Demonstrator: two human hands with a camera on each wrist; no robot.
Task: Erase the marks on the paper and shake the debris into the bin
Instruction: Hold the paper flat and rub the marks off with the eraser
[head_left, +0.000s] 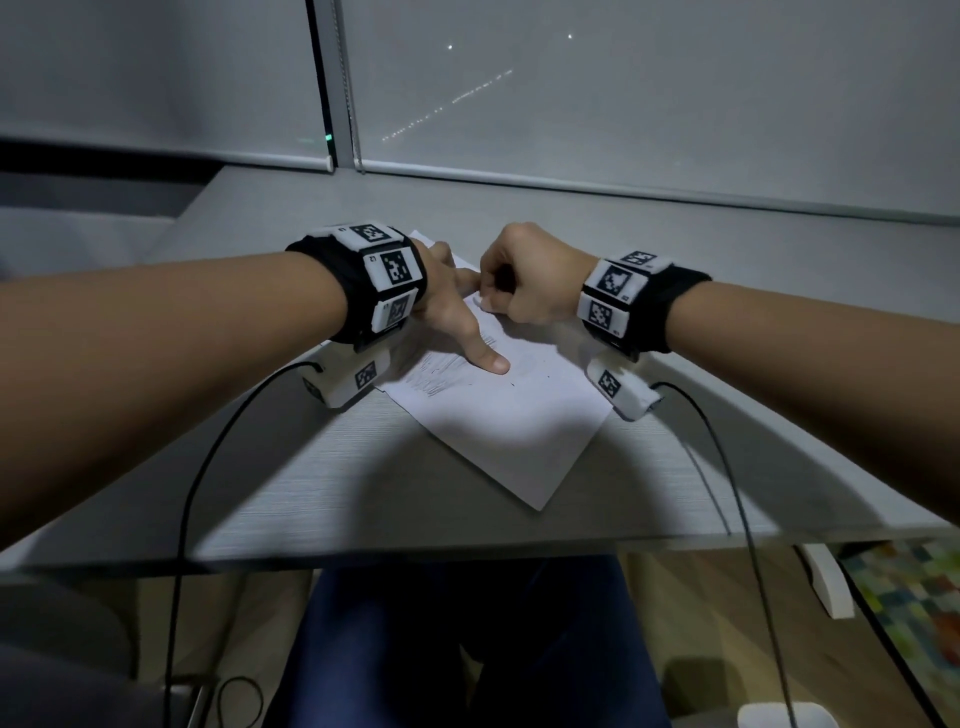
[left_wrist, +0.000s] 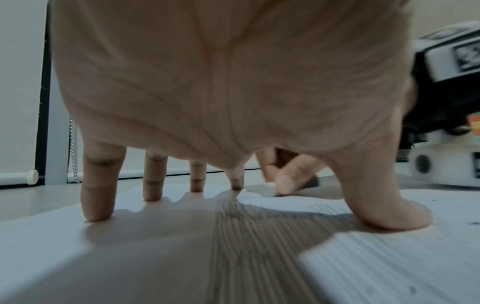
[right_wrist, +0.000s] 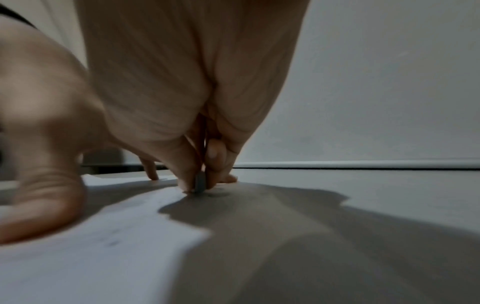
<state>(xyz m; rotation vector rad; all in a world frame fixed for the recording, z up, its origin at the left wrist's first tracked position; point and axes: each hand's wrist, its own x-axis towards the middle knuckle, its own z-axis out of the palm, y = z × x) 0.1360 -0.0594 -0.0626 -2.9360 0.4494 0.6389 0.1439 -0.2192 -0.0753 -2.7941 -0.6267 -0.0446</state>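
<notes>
Grey desk, blinds behind; paper centre; left hand splayed flat pinning it; right hand at 12 o'clock pinches eraser; advise short strokes away from left hand to avoid creasing; bin unseen

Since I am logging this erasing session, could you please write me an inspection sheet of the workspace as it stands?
Surface: grey desk, paper lies angled on it.
Job's things: paper bears pencil marks beside the left thumb; eraser sits on the paper; bin not seen.
Clutter: nothing seen.
Grippers: left hand presses the paper with spread fingers; right hand pinches the eraser.
Cables: black cables hang from both wrist units over the desk edge.
Surroundings: lowered window blinds behind the desk.
</notes>
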